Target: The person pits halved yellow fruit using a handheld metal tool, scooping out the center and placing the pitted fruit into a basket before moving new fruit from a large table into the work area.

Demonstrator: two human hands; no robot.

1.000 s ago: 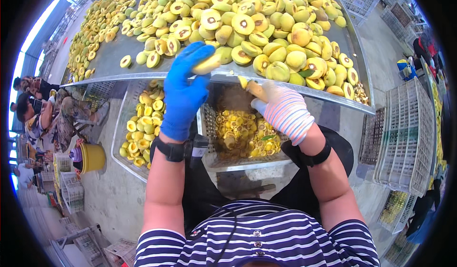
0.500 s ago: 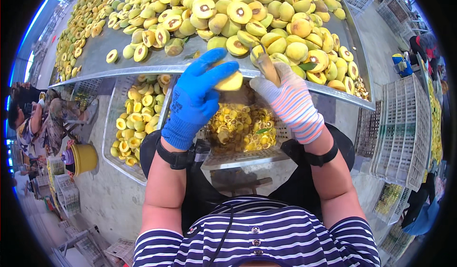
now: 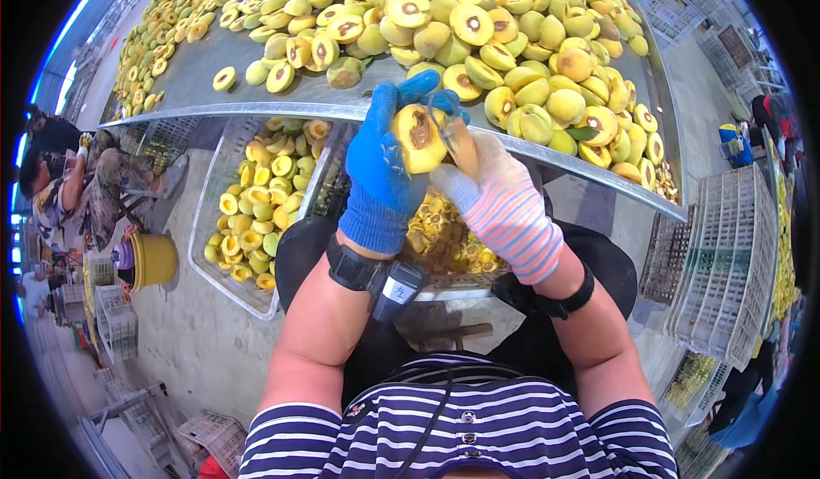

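Observation:
My left hand (image 3: 382, 167), in a blue glove, grips a yellow peach half (image 3: 418, 147) with its cut face up and a brown, ragged centre showing. My right hand (image 3: 500, 197), in a pale glove with coloured stripes, is closed round the wooden handle of a pitting tool (image 3: 462, 147). The tool's thin curved metal end reaches the peach half's right edge. Both hands are close together just off the front rim of a metal table (image 3: 282, 111), which bears a big heap of halved peaches (image 3: 521, 86), many with brown pits in their centres.
Below my hands stands a crate of yellow scraps and pits (image 3: 453, 235). To its left, a pale crate (image 3: 199, 240) holds hollowed peach halves. Stacked crates (image 3: 722, 248) stand at the right. On the left are a yellow bucket (image 3: 154, 259) and a seated person (image 3: 68, 188).
Both hands have come together, and the peach half has turned so its cut face shows. The tool's metal end has moved from beside the heap to the peach half.

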